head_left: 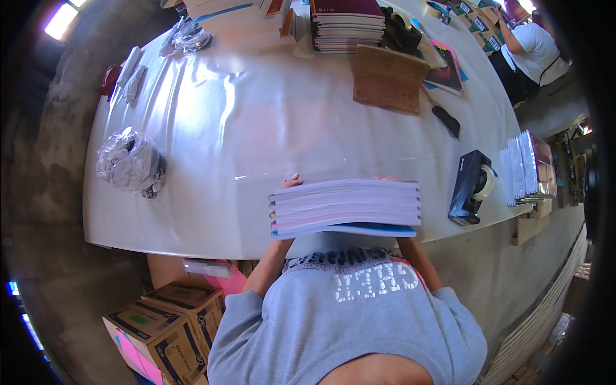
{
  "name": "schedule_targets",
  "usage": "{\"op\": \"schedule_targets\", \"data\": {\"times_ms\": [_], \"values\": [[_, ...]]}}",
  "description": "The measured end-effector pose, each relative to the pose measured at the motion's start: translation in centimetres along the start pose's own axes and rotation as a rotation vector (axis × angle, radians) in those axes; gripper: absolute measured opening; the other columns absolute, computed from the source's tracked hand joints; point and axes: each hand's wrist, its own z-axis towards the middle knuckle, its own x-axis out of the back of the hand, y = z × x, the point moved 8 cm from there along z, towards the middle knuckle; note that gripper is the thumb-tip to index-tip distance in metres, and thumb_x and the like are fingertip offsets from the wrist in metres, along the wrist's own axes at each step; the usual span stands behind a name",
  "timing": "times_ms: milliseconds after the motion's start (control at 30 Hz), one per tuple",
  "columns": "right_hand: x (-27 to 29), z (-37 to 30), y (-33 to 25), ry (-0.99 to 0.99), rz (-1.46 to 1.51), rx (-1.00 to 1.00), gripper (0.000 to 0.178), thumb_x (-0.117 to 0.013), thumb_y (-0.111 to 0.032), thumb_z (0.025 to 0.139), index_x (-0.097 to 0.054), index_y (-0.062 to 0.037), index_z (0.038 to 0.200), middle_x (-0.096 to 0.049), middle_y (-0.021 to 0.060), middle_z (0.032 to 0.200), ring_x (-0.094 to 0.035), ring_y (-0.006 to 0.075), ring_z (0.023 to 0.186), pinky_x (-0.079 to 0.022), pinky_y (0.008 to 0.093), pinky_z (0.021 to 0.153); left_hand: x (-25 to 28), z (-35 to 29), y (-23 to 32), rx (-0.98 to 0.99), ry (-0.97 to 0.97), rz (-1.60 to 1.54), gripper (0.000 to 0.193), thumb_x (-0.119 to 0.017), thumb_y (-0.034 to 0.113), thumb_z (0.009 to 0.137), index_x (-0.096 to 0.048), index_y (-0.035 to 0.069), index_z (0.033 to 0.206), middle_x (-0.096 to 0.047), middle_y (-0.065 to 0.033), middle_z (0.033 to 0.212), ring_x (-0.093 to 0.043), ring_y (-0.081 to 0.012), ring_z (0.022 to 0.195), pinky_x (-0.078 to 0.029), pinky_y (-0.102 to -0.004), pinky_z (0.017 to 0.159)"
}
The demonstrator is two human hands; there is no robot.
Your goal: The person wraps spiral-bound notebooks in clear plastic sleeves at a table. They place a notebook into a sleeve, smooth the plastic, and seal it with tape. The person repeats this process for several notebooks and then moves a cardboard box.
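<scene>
A thick stack of spiral-bound notebooks (346, 208) stands edge-on in front of my chest at the table's near edge, white page edges showing and a blue cover lowest. Wire coils run along both its short sides. My left hand (293, 181) grips it at the left, fingertips curling over the far side. At the right, my right hand (387, 178) holds the same stack; only a few fingertips show past its far edge, and the rest is hidden. On the table beyond lies a flat clear plastic sheet or bag (289, 173), its outline faint.
A black tape dispenser (471, 187) stands at the right, beside wrapped notebooks (531, 165). Farther off are a brown board (390, 78), a black-handled tool (446, 122) and a notebook pile (346, 29). Crumpled plastic (131, 160) lies left; cartons (163, 333) stand below. A person (529, 48) works at far right.
</scene>
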Motion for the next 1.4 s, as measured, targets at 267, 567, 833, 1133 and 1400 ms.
{"op": "schedule_targets", "data": {"times_ms": [267,567,833,1133,1400], "values": [[-1.2,2.5,-3.4,-0.032,-0.889,0.097,0.062,-0.084,-0.026,0.06,-0.053,-0.0016,0.108,-0.058,0.0129,0.106,-0.055,0.0231,0.1,-0.045,0.0376,0.088,-1.6,2.2,6.7,0.079,0.122,0.269,0.065,-0.077,0.041,0.066,-0.053,0.0,0.111,-0.064,-0.0113,0.096,-0.062,-0.0237,0.089,-0.048,-0.0344,0.082],[3.9,9.3,7.6,-0.028,-0.357,-0.994,0.074,-0.085,-0.023,0.058,-0.051,0.004,0.118,-0.06,0.022,0.109,-0.06,0.0305,0.098,-0.05,0.0406,0.086,-2.1,8.4,-3.2,0.814,-0.172,0.379,0.092,-0.071,0.064,0.06,-0.052,-0.006,0.118,-0.057,-0.0256,0.112,-0.058,-0.0383,0.101,-0.049,-0.043,0.085],[4.3,9.3,8.9,-0.039,-0.235,-1.07,0.077,-0.085,-0.022,0.057,-0.049,0.0052,0.12,-0.059,0.0211,0.111,-0.06,0.0291,0.099,-0.049,0.0429,0.088,11.1,3.2,1.4,0.277,0.516,1.439,0.098,-0.076,0.05,0.063,-0.029,0.003,0.135,-0.06,-0.0216,0.101,-0.059,-0.0376,0.092,-0.044,-0.0394,0.087],[5.4,9.0,9.4,0.044,-0.256,-1.039,0.073,-0.084,-0.019,0.058,-0.05,0.0101,0.116,-0.06,0.0228,0.107,-0.062,0.0303,0.094,-0.052,0.0421,0.082,9.8,6.8,3.4,0.652,-0.125,0.246,0.099,-0.072,0.007,0.07,-0.007,0.014,0.145,-0.028,-0.0282,0.139,-0.061,-0.0235,0.064,-0.05,-0.0276,0.054],[5.5,9.6,9.3,0.066,-0.318,-0.96,0.073,-0.086,-0.019,0.055,-0.053,0.0062,0.116,-0.061,0.0197,0.106,-0.064,0.0279,0.089,-0.054,0.0401,0.078,-9.4,11.9,7.6,0.506,-0.568,0.293,0.099,-0.062,-0.005,0.07,0.002,0.012,0.144,-0.012,-0.0184,0.148,-0.057,-0.0305,0.1,-0.056,-0.0301,0.059]]}}
